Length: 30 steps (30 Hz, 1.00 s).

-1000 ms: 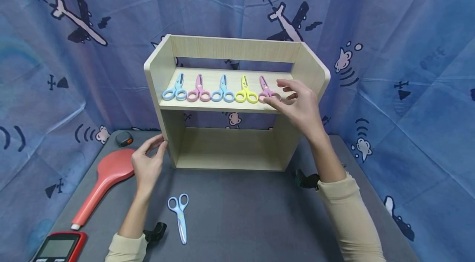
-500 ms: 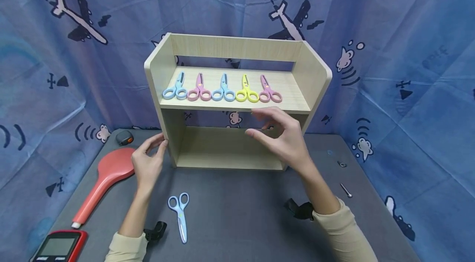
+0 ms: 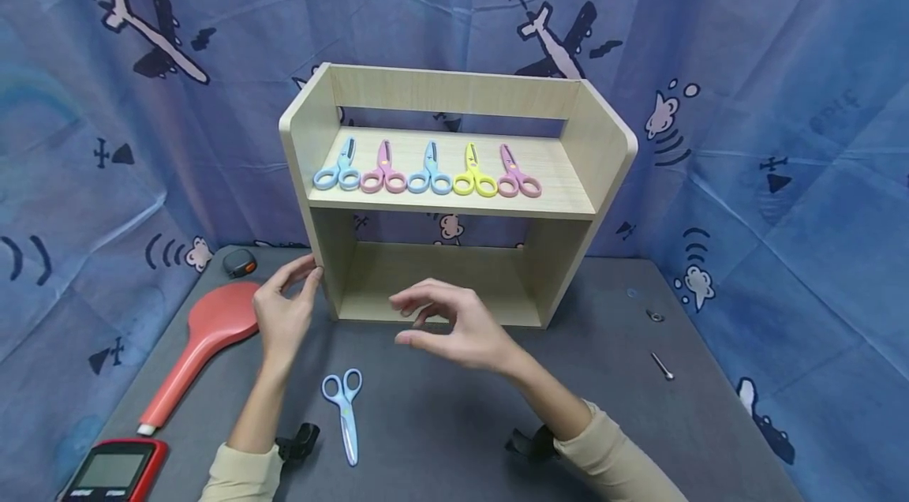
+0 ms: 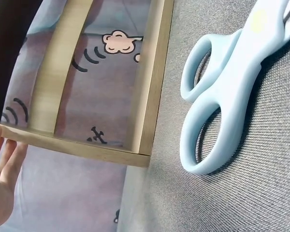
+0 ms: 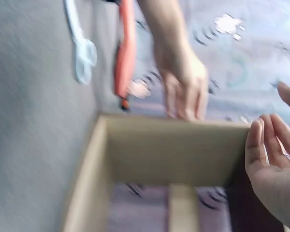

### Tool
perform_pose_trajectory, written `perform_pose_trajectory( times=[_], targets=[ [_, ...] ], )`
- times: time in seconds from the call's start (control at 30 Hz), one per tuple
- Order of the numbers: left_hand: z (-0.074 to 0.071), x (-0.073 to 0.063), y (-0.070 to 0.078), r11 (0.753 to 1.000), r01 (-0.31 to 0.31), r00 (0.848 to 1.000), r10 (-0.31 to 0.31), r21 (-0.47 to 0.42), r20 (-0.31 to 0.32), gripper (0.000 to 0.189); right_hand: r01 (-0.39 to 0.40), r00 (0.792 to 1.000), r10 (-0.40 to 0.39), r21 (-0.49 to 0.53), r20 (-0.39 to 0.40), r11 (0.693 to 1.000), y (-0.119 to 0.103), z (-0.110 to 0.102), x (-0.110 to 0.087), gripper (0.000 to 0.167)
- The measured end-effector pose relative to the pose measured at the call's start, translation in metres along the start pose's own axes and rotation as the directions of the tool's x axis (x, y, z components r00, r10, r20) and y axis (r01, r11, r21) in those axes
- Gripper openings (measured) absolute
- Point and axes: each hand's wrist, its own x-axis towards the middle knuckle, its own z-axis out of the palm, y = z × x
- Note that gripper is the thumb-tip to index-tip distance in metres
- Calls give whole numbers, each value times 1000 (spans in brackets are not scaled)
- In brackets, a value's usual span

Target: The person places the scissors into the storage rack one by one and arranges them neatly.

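Fingertips of my left hand [image 3: 286,311] touch the outer face and front edge of the left side panel of a pale wooden two-tier shelf [image 3: 454,206]. My right hand [image 3: 458,326] is in the air before the lower compartment, fingers loosely bent and thumb apart, holding nothing. On the upper board lie scissors in a row: blue scissors [image 3: 339,169] at left, pink scissors [image 3: 384,172], another blue pair [image 3: 430,174], yellow scissors [image 3: 475,175] and pink scissors [image 3: 519,177] at right. One light blue pair of scissors [image 3: 347,411] lies on the table between my forearms, handles toward the shelf.
A red paddle-shaped object [image 3: 216,316] lies left of my left hand, with a black and orange tape measure [image 3: 239,264] behind it. A red device with a screen [image 3: 114,470] sits front left. A bolt [image 3: 663,365] and a nut [image 3: 655,316] lie at right.
My right hand has left the rightmost pink scissors on the upper board and come down and left, in front of the lower compartment. My left hand stays at the side panel.
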Motion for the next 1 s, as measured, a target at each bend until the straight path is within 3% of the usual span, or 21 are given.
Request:
perform_pose_trajectory(
  times=[0.13,0.27,0.37,0.47,0.67,0.9,1.0],
  targets=[
    [0,0,1,1000,3,1000,-3,5,3,24,-108,980,93,79,177,991,16,27,3,43],
    [0,0,2,1000,10,1000,-10,13,5,23,-239,917,186,111,353,965,34,51,7,45],
    [0,1,4,1000,16,1000,-16,11,0,23,-289,867,216,100,448,952,48,67,11,47],
    [1,1,4,1000,17,1000,-17,9,-6,23,-286,844,224,56,487,956,63,81,15,48],
    [0,1,5,1000,23,1000,-23,-2,-2,23,-197,827,223,-105,516,975,84,98,22,50],
    [-1,0,5,1000,27,1000,-27,12,14,23,-185,786,248,-168,566,968,98,102,25,56],
    [-1,0,5,1000,18,1000,-18,13,14,23,-189,779,271,-200,566,961,103,102,24,58]
  ],
)
